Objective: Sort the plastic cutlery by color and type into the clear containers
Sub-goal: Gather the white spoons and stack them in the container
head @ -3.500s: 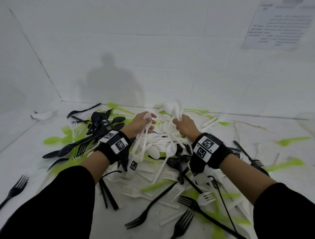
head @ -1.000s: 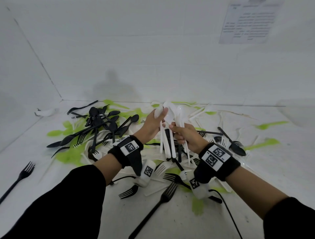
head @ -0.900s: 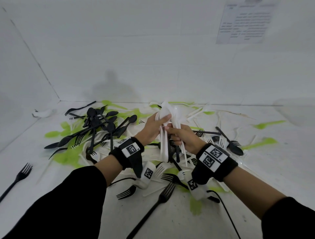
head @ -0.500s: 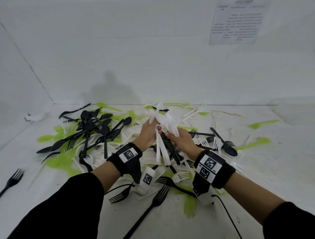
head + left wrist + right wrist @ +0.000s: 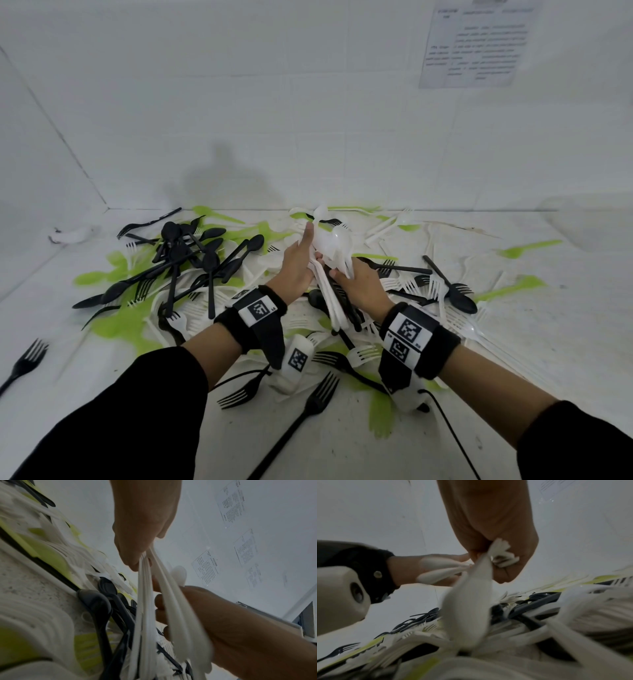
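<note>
**White spoons gathered between two hands above the heap**

The bundle of white spoons (image 5: 330, 260) stands nearly upright between both hands, bowls up and handles trailing down toward the person. The right hand (image 5: 359, 282) has its fingers curled round the handles from the right. The left hand (image 5: 297, 265) lies along the bundle's left side with fingers extended upward, pressing the spoons flat; the left wrist view shows its thumb and fingertips pinching the upper handles. The bundle's long axis runs away from the body, so either hand could carry it off, the right having the fuller grip. The likely next move is a lift clear of the pile and a swing toward a clear container (image 5: 589, 222), faintly visible at the far right against the wall, well apart from the hands.

Below, the white desk (image 5: 565, 325) carries mixed cutlery: black spoons (image 5: 191, 250) clustered to the left, green pieces (image 5: 116, 322), white forks (image 5: 404, 284), and black forks (image 5: 318, 397) nearest the person. White walls enclose the corner; a printed sheet (image 5: 476, 41) hangs upper right.
</note>
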The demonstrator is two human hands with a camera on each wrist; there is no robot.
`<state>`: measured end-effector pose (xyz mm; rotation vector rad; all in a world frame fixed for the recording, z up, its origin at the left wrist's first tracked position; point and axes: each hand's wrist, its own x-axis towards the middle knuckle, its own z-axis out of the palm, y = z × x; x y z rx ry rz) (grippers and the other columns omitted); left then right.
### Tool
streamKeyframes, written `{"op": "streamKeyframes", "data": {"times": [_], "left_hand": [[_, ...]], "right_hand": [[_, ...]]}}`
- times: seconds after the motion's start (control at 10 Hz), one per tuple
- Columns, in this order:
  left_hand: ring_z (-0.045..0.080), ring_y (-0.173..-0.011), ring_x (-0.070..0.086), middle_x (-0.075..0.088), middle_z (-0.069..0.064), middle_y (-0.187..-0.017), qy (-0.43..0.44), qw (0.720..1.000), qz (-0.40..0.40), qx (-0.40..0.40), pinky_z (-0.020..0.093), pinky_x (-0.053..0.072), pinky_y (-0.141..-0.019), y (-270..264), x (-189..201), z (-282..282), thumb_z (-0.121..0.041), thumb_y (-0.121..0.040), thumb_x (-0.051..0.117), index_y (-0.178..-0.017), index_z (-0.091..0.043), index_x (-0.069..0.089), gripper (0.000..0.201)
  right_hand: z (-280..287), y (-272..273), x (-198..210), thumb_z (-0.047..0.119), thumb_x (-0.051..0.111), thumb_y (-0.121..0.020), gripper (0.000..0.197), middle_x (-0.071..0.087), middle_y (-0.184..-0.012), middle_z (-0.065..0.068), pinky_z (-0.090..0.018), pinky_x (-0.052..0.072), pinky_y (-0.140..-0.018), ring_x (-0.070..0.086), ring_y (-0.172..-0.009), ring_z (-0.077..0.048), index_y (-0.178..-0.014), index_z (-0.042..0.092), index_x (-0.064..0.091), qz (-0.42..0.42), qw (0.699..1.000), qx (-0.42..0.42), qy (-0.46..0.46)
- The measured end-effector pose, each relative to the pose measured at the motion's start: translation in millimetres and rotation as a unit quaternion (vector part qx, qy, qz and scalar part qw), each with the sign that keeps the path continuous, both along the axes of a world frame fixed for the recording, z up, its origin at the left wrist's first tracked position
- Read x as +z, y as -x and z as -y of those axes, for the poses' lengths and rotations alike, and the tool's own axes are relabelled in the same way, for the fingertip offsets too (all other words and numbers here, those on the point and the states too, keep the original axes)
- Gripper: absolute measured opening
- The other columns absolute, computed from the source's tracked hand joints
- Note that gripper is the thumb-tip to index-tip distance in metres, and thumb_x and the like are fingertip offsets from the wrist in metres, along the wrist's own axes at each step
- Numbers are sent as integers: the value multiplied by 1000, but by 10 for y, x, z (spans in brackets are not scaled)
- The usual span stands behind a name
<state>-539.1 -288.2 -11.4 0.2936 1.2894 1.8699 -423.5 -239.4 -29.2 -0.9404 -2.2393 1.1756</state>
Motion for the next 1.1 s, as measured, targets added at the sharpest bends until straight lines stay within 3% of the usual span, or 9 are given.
{"op": "streamKeyframes", "data": {"times": [0.1, 0.3, 0.4, 0.5, 0.6, 0.7, 0.8, 0.9, 1.1], "left_hand": [[11, -55, 42, 45, 2, -66, 28, 999, -23, -19, 17, 40, -42, -43, 19, 12, -17, -88, 63, -77, -11, 51, 17], [11, -47, 50, 46, 5, -69, 46, 999, 21, -9, 21, 47, -44, 40, 33, -19, -1, -92, 52, -76, -8, 48, 18], [15, -61, 47, 46, 6, -74, 39, 999, 37, 6, 17, 47, -44, 135, 25, -3, 1, -94, 41, -79, -8, 47, 19], [17, -72, 54, 52, 7, -80, 28, 998, 55, 4, 21, 51, -59, 178, 23, -5, -5, -98, 36, -83, -14, 47, 21], [13, -73, 62, 58, 6, -82, 6, 997, 72, -11, 25, 52, -63, 177, 23, -6, -26, -94, 54, -96, -11, 54, 15], [-9, -63, 61, 53, -5, -87, 12, 994, 91, -58, 7, 47, -58, 197, 65, 10, -9, -98, 42, -112, -12, 44, 14], [15, -89, 65, 64, 8, -103, 39, 998, 41, -18, 25, 55, -68, 236, -27, 4, -21, -93, 56, -114, -3, 54, 27], [30, -105, 61, 55, 21, -128, 20, 995, 96, 8, 33, 58, -65, 255, -48, -24, -21, -89, 62, -133, 5, 42, 55], [25, -92, 59, 55, 20, -110, -11, 997, 73, 31, 31, 55, -75, 217, -24, -11, -15, -95, 51, -115, 2, 50, 26]], "right_hand": [[-22, 26, -27, 25, 53, -93, 33, 56, -96, -15, -28, 27, -66, 53, -95, -31, -105, -5, 50, 29, 999, -13, -5], [51, -13, 61, 28, 61, -89, 29, 52, -74, -2, -16, 39, -42, 48, -47, -6, -100, 4, 49, -58, 993, 21, 101], [84, -62, 103, 27, 59, -90, 32, 52, -66, -3, -18, 36, -34, 43, -34, -4, -106, 2, 46, -94, 984, 27, 146], [99, -99, 106, 22, 55, -93, 28, 61, -88, -15, -18, 40, -55, 58, -68, -15, -110, 0, 49, -86, 992, 47, 79], [121, -148, 136, 15, 53, -93, 33, 58, -102, -3, -3, 35, -64, 55, -88, -14, -125, 7, 49, -58, 994, 90, 14], [109, -168, 153, 18, 52, -94, 28, 58, -84, 4, -5, 39, -49, 55, -56, 6, -121, 12, 51, -38, 990, 132, 40], [54, -182, 147, 24, 50, -95, 23, 60, -75, -1, -13, 43, -40, 55, -49, -2, -106, 5, 56, -34, 992, 108, 61], [12, -180, 157, 23, 50, -96, 17, 61, -75, 0, -20, 49, -39, 58, -52, -9, -96, 7, 55, -52, 987, 66, 137], [12, -171, 171, 23, 52, -95, 9, 61, -73, 3, -21, 47, -40, 57, -56, -8, -88, 17, 54, -63, 989, 61, 120]]}}
